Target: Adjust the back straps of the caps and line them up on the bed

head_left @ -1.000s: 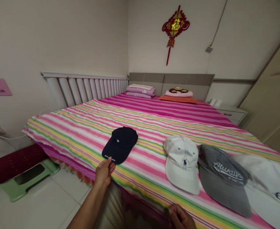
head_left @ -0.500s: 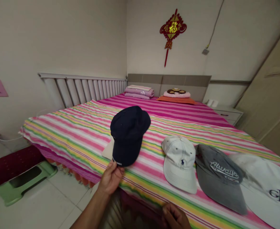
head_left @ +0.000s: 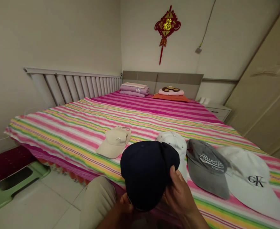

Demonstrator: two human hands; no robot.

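A dark navy baseball cap (head_left: 147, 171) is held up in front of me, above the bed's near edge. My left hand (head_left: 125, 205) grips its brim from below, the fingers partly hidden by the cap. At the cap's right side my right hand (head_left: 178, 192) is closed, thumb on the outside of the crown. Behind it on the bed lies a beige cap (head_left: 115, 141) with a small dark logo. A white cap (head_left: 172, 140), partly covered by the navy one, a grey cap (head_left: 209, 168) with white lettering and a white cap (head_left: 254, 178) marked with black letters lie to the right.
The bed (head_left: 66, 127) has a striped cover, with folded purple bedding (head_left: 134, 90) and a pink pillow (head_left: 171, 92) by the headboard. A green stool (head_left: 18, 184) stands on the floor at left. A white nightstand (head_left: 217, 111) is at the far right.
The navy cap has come down and closer to me. My right hand has risen and taken hold of its side. The beige cap behind it is now uncovered.
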